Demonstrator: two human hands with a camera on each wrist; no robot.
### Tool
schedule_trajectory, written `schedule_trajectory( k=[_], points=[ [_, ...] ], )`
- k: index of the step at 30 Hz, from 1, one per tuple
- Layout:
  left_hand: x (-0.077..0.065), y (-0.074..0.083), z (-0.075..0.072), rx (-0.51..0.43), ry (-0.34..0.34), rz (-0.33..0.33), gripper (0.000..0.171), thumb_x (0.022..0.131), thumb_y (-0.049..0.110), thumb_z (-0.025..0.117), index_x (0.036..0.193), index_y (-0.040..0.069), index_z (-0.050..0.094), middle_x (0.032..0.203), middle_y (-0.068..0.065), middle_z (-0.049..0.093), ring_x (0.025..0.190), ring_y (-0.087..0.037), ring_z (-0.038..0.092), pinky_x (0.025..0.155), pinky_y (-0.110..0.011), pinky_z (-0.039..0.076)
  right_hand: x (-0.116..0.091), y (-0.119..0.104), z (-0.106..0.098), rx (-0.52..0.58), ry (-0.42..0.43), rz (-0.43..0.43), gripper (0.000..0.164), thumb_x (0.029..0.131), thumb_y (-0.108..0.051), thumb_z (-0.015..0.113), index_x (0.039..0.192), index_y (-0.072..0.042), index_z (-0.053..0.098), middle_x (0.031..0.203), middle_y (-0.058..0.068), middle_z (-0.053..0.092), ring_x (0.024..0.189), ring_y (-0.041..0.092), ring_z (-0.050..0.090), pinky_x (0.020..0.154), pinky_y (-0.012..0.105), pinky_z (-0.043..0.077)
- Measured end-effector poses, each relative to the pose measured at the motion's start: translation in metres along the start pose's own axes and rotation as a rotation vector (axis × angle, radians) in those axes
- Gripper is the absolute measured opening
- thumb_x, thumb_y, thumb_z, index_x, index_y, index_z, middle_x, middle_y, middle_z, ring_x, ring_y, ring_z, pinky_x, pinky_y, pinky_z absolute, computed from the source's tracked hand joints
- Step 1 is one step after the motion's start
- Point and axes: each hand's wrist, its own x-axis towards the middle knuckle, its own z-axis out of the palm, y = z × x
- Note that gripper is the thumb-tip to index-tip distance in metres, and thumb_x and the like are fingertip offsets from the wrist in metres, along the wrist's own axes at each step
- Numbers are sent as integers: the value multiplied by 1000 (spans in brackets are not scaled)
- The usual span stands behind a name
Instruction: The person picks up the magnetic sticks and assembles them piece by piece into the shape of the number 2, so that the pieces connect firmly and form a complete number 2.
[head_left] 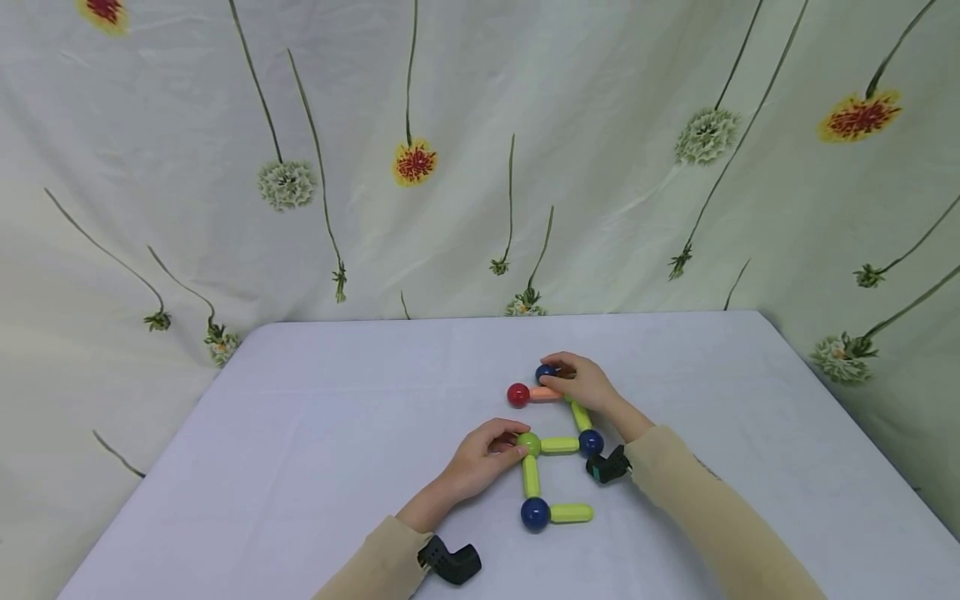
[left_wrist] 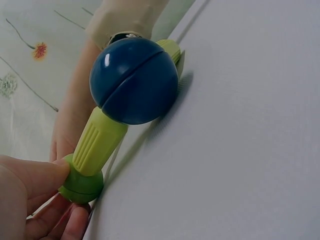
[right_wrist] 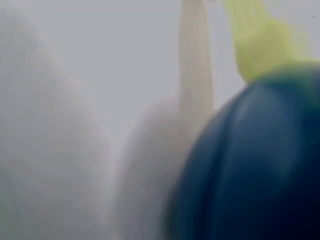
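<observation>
Balls and rods lie joined in a zigzag on the table. My left hand (head_left: 480,460) pinches the light green ball (head_left: 529,444), as the left wrist view also shows. Yellow-green rods run from that ball to a near blue ball (head_left: 536,514) and a right blue ball (head_left: 591,442). From the latter another yellow-green rod (head_left: 581,417) leads up to my right hand (head_left: 588,385). Its thumb and fingers pinch the far dark blue ball (head_left: 545,373). Just below, an orange rod (head_left: 545,393) touches a red ball (head_left: 518,395). The right fingers hide the joint there.
The white-covered table (head_left: 300,450) reaches back to a flower-patterned curtain (head_left: 465,233). One yellow-green rod (head_left: 572,512) sticks out rightward from the near blue ball. The right wrist view is blurred, with a large blue ball (right_wrist: 255,165) filling its lower right.
</observation>
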Motion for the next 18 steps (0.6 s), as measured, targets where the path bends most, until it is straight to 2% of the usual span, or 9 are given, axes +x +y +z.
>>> schedule_trajectory(
  k=[9, 18],
  points=[
    [0, -1, 1, -4, 9, 2, 28, 91, 19, 62, 118, 9, 61, 111, 1, 59, 98, -16, 55, 85, -25, 47, -1, 1, 1, -14, 34, 12, 40, 92, -26, 61, 128, -9, 55, 125, 13, 56, 112, 29, 52, 93, 45, 43],
    [0, 0, 0, -8, 8, 7, 29, 92, 19, 61, 118, 7, 61, 112, -2, 59, 99, -17, 56, 86, -24, 48, -5, 3, -3, 21, 56, 28, 40, 92, -27, 60, 127, -7, 55, 127, 15, 55, 114, 31, 52, 95, 45, 43]
  ],
)
